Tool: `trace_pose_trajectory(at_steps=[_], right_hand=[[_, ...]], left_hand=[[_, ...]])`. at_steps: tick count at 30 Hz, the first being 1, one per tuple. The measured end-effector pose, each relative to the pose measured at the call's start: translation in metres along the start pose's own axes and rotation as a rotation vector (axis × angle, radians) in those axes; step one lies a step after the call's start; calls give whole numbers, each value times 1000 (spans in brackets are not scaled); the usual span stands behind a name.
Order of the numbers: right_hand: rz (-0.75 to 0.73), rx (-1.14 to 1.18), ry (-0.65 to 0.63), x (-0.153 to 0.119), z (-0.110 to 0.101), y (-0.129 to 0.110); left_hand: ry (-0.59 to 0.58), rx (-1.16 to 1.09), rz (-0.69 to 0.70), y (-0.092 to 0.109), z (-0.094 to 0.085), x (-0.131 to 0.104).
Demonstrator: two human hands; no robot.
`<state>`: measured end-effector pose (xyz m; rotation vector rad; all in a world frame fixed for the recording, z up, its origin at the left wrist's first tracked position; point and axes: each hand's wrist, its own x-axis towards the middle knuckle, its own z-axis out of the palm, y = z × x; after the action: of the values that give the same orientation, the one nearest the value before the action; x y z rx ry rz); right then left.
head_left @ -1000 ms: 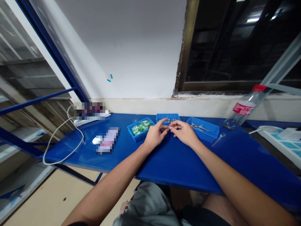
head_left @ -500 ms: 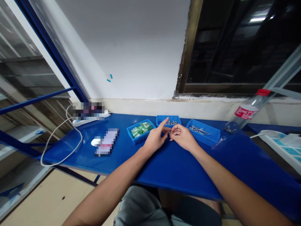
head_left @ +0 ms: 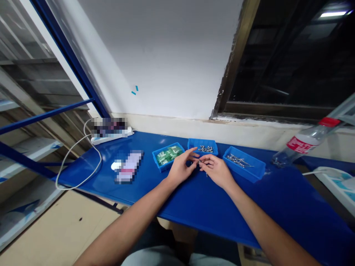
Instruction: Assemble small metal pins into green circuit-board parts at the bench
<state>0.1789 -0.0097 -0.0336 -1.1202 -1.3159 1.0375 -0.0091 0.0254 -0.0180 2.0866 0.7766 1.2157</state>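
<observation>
My right hand pinches a small shiny metal part between thumb and fingertips, and the thin end of a metal piece sticks out below its fingers. My left hand meets it from the left, thumb and a fingertip closed at the same part, its upper finger raised. Most of the part is hidden by fingers. Just beyond the hands stands a blue bin of small metal fittings. To the left, another blue bin holds green-and-white packets; to the right, a third bin holds long thin metal rods.
On the blue table, a blurred flat object lies left beside a white round item. A white power strip with a cable sits at the far left. At right, a plastic bottle leans near another white strip.
The camera view has shifted, so the table things appear slightly farther right. My left hand's raised finger has come down toward the part, and a thin metal end now shows below my right hand.
</observation>
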Motion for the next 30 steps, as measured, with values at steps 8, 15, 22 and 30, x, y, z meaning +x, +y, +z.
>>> trace_pose_trajectory(at_steps=[8,15,22,30], right_hand=[[-218,-182,106,0,5,-12],[-330,-256,132,0,5,-15],[-428,-376,87,-4,2,-22],[-252,-241,126,-6,2,-14]], left_hand=[[-12,159,70,8,-5,1],[-195,189,-6,15,-8,4],[-136,141,-62,9,-5,3],[-125,220,6,0,-5,1]])
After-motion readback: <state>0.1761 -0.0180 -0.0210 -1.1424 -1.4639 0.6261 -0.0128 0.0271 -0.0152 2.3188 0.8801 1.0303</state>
